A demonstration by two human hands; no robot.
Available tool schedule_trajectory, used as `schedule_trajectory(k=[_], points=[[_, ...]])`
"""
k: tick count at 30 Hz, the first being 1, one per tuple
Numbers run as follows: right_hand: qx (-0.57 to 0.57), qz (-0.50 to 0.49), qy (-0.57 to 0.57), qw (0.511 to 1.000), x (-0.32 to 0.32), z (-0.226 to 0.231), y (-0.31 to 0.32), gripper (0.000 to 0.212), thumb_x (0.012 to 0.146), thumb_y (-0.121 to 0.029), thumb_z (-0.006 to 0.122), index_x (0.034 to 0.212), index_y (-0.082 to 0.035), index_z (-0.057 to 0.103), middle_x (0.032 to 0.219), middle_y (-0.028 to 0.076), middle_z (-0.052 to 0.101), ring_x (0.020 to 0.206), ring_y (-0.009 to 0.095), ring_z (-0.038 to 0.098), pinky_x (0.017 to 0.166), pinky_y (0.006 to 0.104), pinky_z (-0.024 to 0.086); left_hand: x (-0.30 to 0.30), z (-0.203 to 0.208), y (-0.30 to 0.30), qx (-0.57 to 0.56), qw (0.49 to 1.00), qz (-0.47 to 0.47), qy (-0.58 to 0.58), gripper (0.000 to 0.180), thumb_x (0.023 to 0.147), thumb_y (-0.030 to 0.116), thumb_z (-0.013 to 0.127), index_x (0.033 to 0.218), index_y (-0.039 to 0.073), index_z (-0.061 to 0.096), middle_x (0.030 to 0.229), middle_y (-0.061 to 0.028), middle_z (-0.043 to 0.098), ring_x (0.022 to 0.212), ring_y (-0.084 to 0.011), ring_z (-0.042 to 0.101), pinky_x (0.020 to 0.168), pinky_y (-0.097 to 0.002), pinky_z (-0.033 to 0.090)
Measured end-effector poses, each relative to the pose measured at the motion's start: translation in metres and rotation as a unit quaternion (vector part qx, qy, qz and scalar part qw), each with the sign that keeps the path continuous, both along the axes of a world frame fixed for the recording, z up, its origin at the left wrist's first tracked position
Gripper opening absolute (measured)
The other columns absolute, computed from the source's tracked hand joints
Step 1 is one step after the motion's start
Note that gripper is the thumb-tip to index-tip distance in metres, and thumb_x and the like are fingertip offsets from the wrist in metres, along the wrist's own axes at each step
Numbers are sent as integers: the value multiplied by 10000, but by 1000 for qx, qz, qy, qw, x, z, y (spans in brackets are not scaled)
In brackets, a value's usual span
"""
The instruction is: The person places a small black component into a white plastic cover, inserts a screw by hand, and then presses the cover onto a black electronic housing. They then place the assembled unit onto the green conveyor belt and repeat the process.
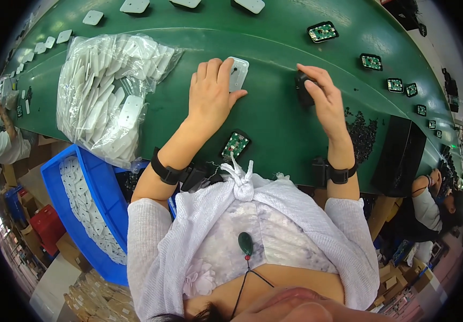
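Note:
My left hand (210, 94) is palm down on the green table, its fingers bent over the left side of a pale, round-cornered plastic cover (239, 74). The thumb sits at the cover's lower edge. Further right, my right hand (325, 96) grips a dark black case (303, 90) between thumb and fingers; its far side is partly hidden by the hand. Between my forearms, close to my body, a green circuit board in a black housing (236, 144) lies on the table.
A clear bag of white covers (103, 96) lies at left, above a blue bin (94, 185) of white parts. Small black pieces (361, 134) are heaped beside a black box (399, 155). Housed boards (322, 32) and covers (93, 17) line the far table. Other people sit at both sides.

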State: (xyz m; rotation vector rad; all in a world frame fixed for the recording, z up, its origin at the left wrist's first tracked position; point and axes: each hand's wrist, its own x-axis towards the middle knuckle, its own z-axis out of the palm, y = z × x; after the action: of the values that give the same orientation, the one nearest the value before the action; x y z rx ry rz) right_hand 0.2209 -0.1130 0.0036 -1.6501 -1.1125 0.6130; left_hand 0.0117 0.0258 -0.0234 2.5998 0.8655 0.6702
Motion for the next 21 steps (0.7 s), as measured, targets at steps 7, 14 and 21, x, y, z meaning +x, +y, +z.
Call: schedule_trajectory(k=[7,14,21], points=[[-195,-51,-152,968,-14,15,10,234,960,-229,559,950,-34,689,779,84,640,702,164,593,656,291,453,-7,-7,4,-17,996,-77,-32,573,725,34,718,1261,77,519,1157,-68,587,1112,-285,513,930,-426,400],[-207,-178,-253,928,34,-7,28,462,923,-496,540,830,-65,681,719,82,650,679,281,619,636,353,465,-3,-3,5,-27,989,-135,-50,584,723,27,714,1269,101,523,1142,-55,600,1107,-283,515,974,-433,392],[-91,-197,-390,895,48,2,23,335,894,-414,620,912,-83,668,899,35,664,810,203,635,714,323,477,-3,-6,7,-19,988,-146,-44,570,733,37,708,1272,104,537,1141,-51,600,1100,-276,518,970,-419,396]])
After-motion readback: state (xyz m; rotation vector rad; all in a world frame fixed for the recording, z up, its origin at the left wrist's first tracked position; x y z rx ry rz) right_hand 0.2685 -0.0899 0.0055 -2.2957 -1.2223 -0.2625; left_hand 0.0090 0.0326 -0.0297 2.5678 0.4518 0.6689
